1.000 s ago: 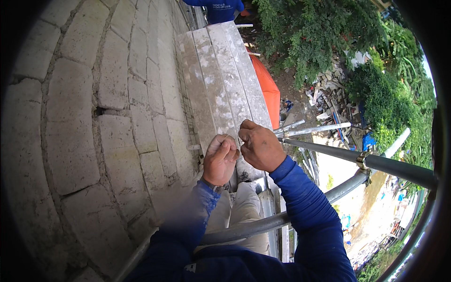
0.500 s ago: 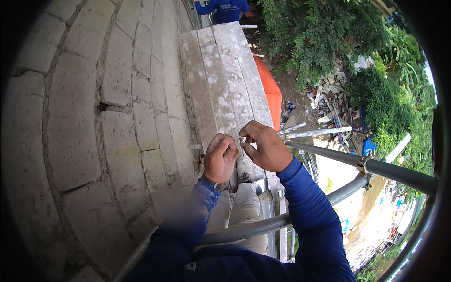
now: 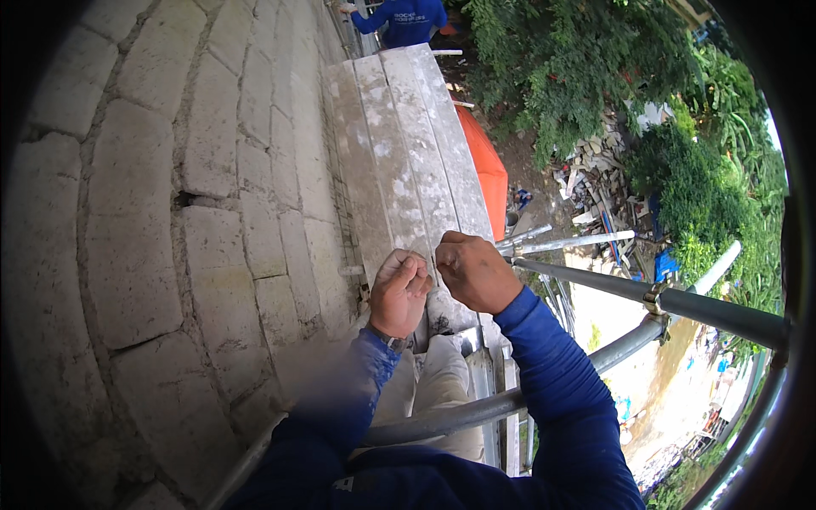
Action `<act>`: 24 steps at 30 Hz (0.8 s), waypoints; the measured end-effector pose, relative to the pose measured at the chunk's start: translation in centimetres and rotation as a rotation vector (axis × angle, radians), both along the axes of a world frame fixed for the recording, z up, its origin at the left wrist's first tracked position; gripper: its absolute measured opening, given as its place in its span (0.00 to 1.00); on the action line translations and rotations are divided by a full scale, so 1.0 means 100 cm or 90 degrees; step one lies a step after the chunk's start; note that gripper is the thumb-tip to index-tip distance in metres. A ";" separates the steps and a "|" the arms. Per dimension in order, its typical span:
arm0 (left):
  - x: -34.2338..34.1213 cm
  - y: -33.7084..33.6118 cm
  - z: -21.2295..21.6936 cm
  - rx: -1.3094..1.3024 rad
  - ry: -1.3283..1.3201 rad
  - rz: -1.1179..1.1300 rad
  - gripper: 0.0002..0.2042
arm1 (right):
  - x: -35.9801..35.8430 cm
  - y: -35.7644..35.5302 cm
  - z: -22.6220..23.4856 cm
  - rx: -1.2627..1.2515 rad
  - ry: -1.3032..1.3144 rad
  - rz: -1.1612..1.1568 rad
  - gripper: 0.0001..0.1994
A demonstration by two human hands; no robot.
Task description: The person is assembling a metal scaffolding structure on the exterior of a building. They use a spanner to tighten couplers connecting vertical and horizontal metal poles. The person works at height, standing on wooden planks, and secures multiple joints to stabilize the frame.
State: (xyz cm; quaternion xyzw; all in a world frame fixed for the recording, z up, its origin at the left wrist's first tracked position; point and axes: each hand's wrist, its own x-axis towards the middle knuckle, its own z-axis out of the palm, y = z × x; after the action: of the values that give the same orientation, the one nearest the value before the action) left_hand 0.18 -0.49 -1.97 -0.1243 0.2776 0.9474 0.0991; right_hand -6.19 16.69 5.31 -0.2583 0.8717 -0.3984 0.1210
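Observation:
My left hand (image 3: 399,291) and my right hand (image 3: 476,274) are held close together in front of me, both curled into fists. A thin pale string (image 3: 427,255) runs between their fingertips, pinched by both hands; it is too fine to see where its ends go. Both arms wear blue sleeves. Below the hands lie the grey scaffold planks (image 3: 399,144) I stand on, with my light trousers (image 3: 433,391) showing beneath.
A block wall (image 3: 170,221) rises at the left. Metal scaffold tubes (image 3: 714,310) cross at the right and near my waist. Another person in a blue shirt (image 3: 406,19) stands at the far end of the planks. Trees, rubble and an orange sheet (image 3: 484,166) lie far below.
My right hand has shifted slightly down and to the right; both hands stay together on the string.

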 end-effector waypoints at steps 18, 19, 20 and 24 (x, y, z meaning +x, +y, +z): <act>-0.005 -0.008 -0.006 -0.081 -0.088 -0.002 0.13 | 0.001 0.001 0.000 -0.007 -0.033 0.029 0.03; -0.005 -0.008 -0.005 -0.095 -0.097 0.004 0.13 | 0.001 0.001 -0.001 0.002 -0.028 0.034 0.03; -0.005 -0.008 -0.004 -0.108 -0.105 0.010 0.13 | 0.001 0.002 -0.001 0.011 -0.023 0.039 0.03; -0.006 -0.008 -0.005 -0.093 -0.114 0.013 0.13 | -0.001 0.007 -0.002 0.003 0.011 0.023 0.04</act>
State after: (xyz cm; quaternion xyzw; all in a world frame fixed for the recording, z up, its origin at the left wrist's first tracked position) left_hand -0.43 -1.29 -2.48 -0.2181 0.3348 0.9107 0.1046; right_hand -6.24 17.37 5.11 -0.2775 0.8687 -0.3919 0.1214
